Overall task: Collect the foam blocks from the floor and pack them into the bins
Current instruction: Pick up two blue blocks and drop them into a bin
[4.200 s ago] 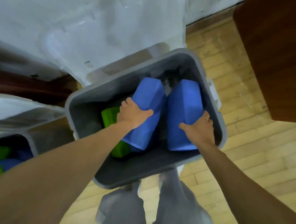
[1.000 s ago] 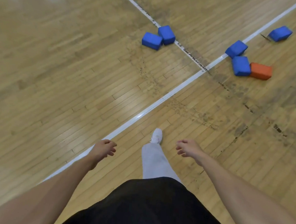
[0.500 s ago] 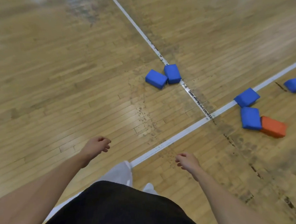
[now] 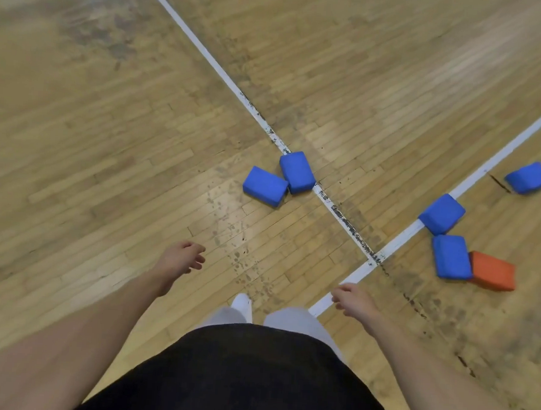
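Left hand (image 4: 180,258) & right hand (image 4: 352,301) hang empty, fingers loosely curled. Nearest blue foam blocks (image 4: 265,186) lie touching on floor (image 4: 109,131) ahead. Prob. light, squashy: grip across short sides, one per hand.

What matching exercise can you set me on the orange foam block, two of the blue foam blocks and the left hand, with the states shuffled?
1. orange rectangular foam block
2. rightmost blue rectangular foam block
3. farther blue foam block of the touching pair ahead
4. left hand

A. covers the worn white line
B. empty, fingers loosely curled
C. touches no other block
D. on bare boards, against a neighbouring blue block

Pairs: 1-D, 2-C, 3-A, 4-B.
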